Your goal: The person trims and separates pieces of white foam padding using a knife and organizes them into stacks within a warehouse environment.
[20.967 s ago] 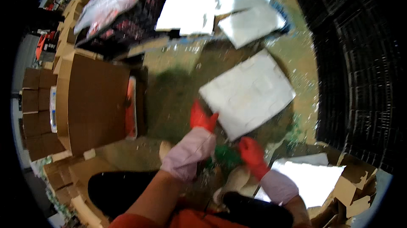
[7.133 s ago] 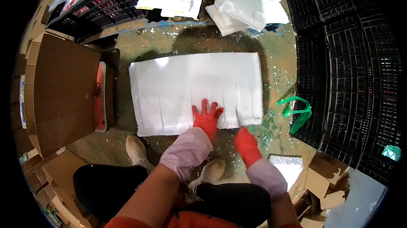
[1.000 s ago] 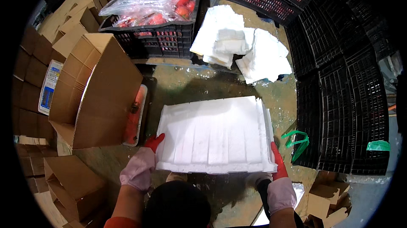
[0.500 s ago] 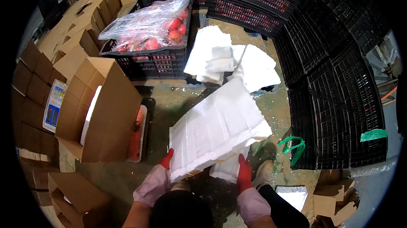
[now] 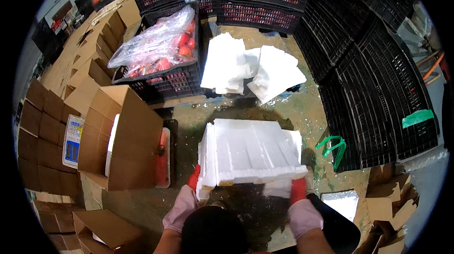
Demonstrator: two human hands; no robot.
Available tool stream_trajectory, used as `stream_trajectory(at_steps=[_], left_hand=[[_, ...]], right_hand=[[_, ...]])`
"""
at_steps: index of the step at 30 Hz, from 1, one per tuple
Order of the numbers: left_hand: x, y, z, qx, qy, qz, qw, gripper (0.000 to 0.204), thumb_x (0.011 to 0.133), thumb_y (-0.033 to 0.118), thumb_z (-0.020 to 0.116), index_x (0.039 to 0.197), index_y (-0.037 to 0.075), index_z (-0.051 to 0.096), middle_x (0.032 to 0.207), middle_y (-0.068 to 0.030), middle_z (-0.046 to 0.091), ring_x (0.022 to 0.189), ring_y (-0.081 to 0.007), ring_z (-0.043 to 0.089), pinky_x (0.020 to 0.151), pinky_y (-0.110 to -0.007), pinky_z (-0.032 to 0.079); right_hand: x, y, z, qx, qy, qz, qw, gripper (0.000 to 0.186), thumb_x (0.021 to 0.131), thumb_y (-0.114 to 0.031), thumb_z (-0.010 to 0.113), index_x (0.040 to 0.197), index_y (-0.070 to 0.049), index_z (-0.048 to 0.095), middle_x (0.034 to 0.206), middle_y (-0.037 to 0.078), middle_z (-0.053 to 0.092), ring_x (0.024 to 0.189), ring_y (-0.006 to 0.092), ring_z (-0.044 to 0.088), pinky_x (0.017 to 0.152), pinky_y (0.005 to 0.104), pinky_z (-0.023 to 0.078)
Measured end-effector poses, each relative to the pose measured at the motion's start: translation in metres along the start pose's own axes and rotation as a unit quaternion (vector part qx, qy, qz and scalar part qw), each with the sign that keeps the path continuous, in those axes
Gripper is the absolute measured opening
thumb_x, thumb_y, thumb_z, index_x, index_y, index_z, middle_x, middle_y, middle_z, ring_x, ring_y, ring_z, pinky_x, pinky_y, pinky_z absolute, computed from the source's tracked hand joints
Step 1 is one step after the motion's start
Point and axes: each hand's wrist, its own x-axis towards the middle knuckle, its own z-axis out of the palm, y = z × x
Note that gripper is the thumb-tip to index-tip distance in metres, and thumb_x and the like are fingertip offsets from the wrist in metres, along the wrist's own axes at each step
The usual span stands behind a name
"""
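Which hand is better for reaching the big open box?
Probably the left hand: it's at the left end of the foam, nearer the box. The right hand is at the other end.

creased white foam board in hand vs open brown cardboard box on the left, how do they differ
The creased white foam board is held between red-gloved left hand and right hand; the open brown cardboard box stands unheld. The board is white and creased; the box is brown and flat-sided.

Is a stained, white-flecked floor. Carries black crates along the right, plus a white slab near them.
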Motion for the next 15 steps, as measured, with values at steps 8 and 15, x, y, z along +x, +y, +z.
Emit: stream_trajectory(at_steps=[8,15], left_hand=[[0.01,0.009,0.022,-0.005,-0.055,-0.019,0.998,0.063,0.085,0.058,0.047,0.122,0.008,0.053,0.114,-0.0094,0.061,0.098,-0.0264,0.059,0.086,-0.039,0.046],[0.002,0.043,0.045,0.162,0.139,0.066,0.975,0.057,0.085,0.046,0.056,0.112,-0.004,0.054,0.11,-0.0133,0.059,0.095,-0.0214,0.057,0.083,-0.034,0.044]], right_hand=[[0.037,0.026,-0.011,-0.314,-0.256,-0.066,0.912,0.037,0.077,-0.033,0.058,0.099,-0.004,0.061,0.097,0.019,0.063,0.093,0.0388,0.059,0.079,0.0434,0.047],[0.013,-0.016,-0.029,0.152,-0.012,0.017,0.988,0.025,0.083,-0.021,0.06,0.099,-0.003,0.063,0.089,0.01,0.065,0.081,0.0233,0.061,0.073,0.0325,0.048]])
